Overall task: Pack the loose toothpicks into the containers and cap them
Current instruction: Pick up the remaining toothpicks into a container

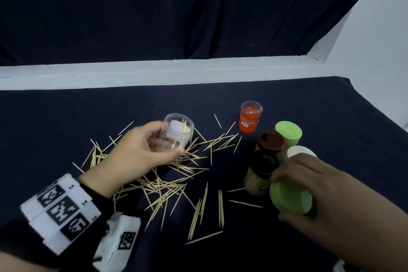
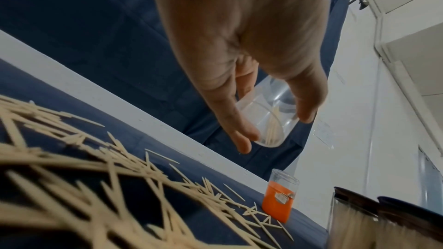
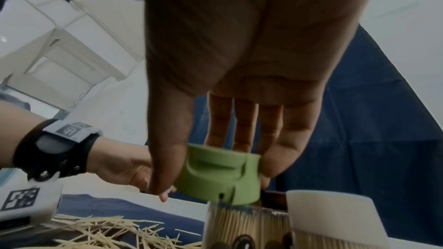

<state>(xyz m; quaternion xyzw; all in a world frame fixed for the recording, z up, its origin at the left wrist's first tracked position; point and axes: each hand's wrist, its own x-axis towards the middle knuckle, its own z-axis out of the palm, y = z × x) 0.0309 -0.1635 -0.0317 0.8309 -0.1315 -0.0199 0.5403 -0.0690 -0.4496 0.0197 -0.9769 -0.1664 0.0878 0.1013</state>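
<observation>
Gripping a clear jar above the scattered toothpicks, left hand curled around its base, a few picks standing inside. Clutching a green cap between thumb and fingers, right hand, just above a full jar of picks. Spread loose over the dark-clothed surface, most toothpicks. Standing upright nearby, an orange jar, uncapped; clustered just beside the right hand, a brown-capped jar, a green-capped jar and a white-capped jar.

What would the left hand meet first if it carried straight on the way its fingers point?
Probably nothing soon: the left hand, holding the clear plastic container, points over dark cloth; the orange-labelled jar stands off right.
</observation>
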